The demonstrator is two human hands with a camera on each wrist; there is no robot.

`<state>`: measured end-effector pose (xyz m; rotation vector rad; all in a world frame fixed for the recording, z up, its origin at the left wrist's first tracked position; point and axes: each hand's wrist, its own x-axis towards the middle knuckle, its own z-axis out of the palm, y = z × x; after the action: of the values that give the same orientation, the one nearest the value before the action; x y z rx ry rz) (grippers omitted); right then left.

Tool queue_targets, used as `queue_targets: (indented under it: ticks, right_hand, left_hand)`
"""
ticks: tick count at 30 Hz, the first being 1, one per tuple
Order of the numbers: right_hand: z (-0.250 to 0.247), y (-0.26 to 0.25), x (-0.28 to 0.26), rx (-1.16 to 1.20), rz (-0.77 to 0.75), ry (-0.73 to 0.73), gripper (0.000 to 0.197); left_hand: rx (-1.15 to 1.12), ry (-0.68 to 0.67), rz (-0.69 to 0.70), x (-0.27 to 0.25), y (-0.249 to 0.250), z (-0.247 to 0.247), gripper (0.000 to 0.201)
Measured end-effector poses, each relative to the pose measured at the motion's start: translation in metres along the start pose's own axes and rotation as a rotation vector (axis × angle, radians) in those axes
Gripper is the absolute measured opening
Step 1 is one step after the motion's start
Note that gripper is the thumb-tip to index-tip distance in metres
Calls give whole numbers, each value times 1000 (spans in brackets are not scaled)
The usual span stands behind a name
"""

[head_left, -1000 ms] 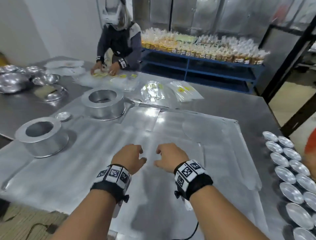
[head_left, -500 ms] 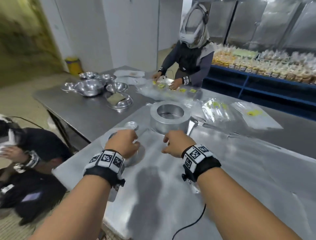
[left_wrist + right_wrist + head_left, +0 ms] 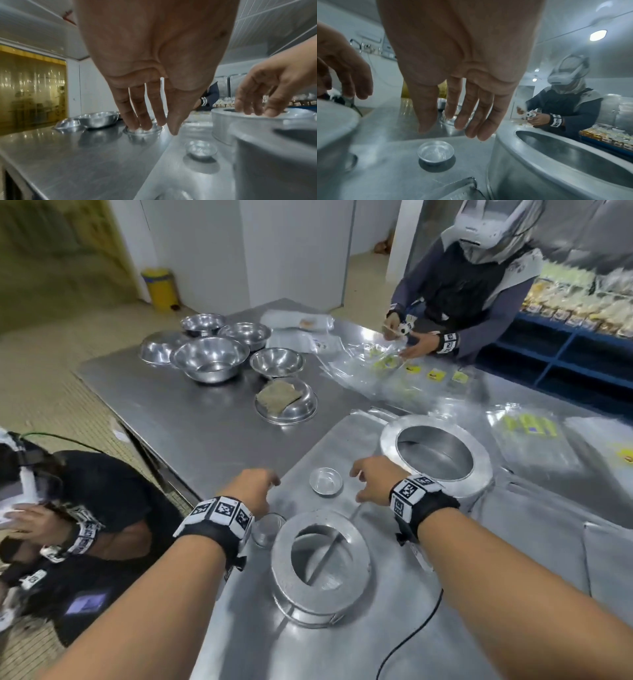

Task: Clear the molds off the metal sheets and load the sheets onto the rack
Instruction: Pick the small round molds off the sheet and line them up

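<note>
Two large aluminium ring molds stand on the metal sheet: the near ring mold and the far ring mold. Between them sits a small metal cup mold. A second small cup lies half hidden under my left wrist. My left hand hovers over the sheet's left edge, fingers hanging straight, holding nothing. Just right of the small cup and above it hangs my right hand, fingers loose and empty.
Several steel bowls sit on the table at the back left. Across it a person handles plastic bags. Another person crouches on the left. A black cable trails off my right wrist.
The view has swung left along the sheet. Both hands moved from the bare middle of the sheet to its left end, between the two ring molds. Nothing was picked up.
</note>
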<state>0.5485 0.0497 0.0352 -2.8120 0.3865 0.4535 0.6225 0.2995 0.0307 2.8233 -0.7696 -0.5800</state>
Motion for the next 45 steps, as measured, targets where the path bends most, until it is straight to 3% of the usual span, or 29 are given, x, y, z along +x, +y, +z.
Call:
queue_targets:
  ticks: [6, 12, 18, 20, 22, 25, 27, 34, 37, 41, 45]
  right_hand:
    - [29, -10, 67, -72, -53, -106, 79]
    - [48, -15, 99, -37, -124, -157, 106]
    - [56, -19, 113, -40, -169, -181, 104]
    - [55, -18, 113, -43, -167, -171, 104]
    - [52, -16, 111, -41, -160, -166, 105]
    - [48, -13, 105, -41, -155, -148, 106]
    - [45, -11, 98, -34, -152, -126, 105]
    - [30, -1, 65, -32, -131, -29, 107]
    - [18, 2, 44, 17, -125, 0, 105]
    - [5, 9, 5, 40, -148, 62, 101]
    - [-8, 22, -46, 40, -158, 127, 97]
  left_hand:
    - [57, -284, 42, 37, -22, 39, 87]
    - [78, -210, 88, 49, -30, 58, 66]
    - [196, -278, 72, 58, -24, 59, 57]
    - [252, -283, 66, 59, -20, 59, 65]
    - [298, -262, 66, 60, -16, 59, 68]
    - [338, -226, 45, 57, -14, 61, 53]
    - [348, -225, 23, 52, -13, 62, 58]
    - [266, -153, -44, 31, -13, 40, 52]
    - [245, -78, -92, 11, -13, 30, 43]
    - [262, 45, -165, -26, 3, 10, 68]
    - [245, 203, -149, -71, 41, -19, 54]
